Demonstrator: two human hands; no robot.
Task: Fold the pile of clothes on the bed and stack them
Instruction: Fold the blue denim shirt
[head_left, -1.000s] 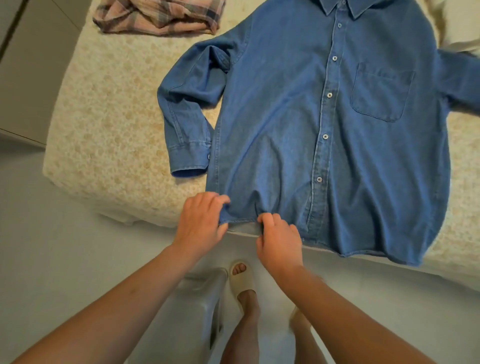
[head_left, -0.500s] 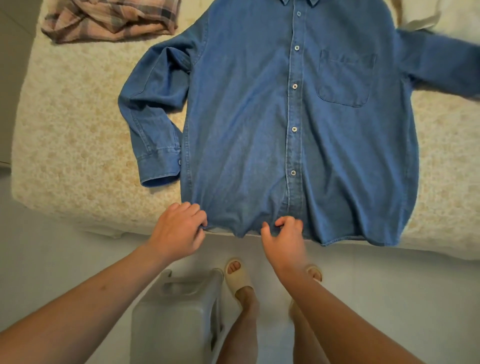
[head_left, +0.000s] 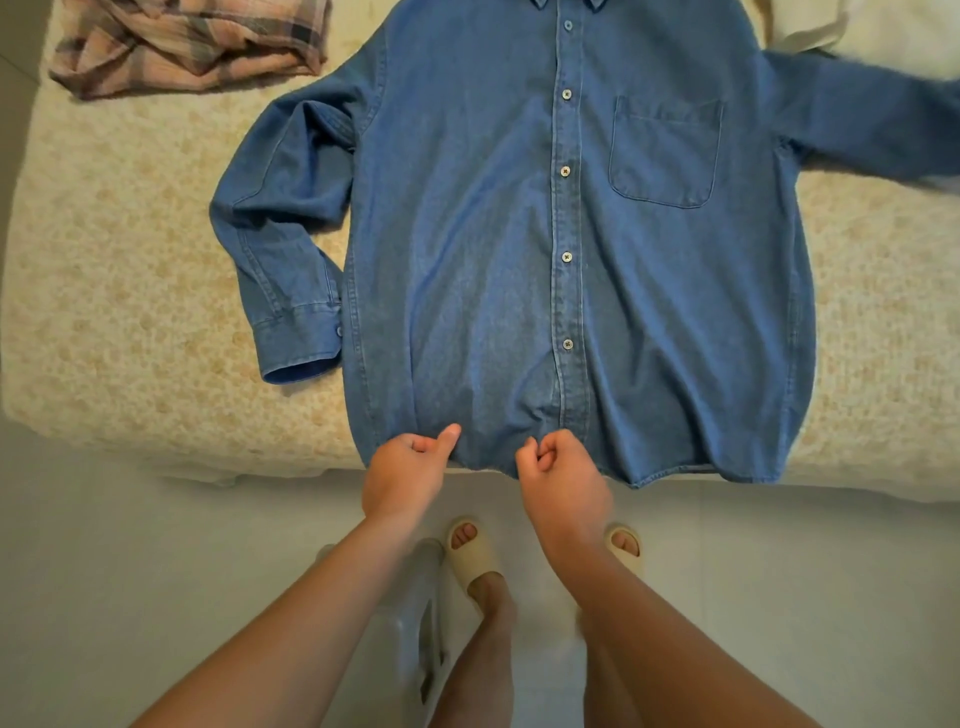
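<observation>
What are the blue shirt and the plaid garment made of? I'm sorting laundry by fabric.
The blue shirt looks like denim or chambray cotton: faded matte weave, pale topstitched seams, pearly buttons. The plaid garment looks like thin crinkled cotton, perhaps gauze or flannel; its fine puckered wrinkles suggest this, but the weave is too small to tell.

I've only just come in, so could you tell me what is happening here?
A person is laying a blue denim shirt flat on the bed, buttoned side up. The left hand and right hand both pinch its bottom hem. A crumpled plaid garment lies at the far corner, unfolded.
</observation>
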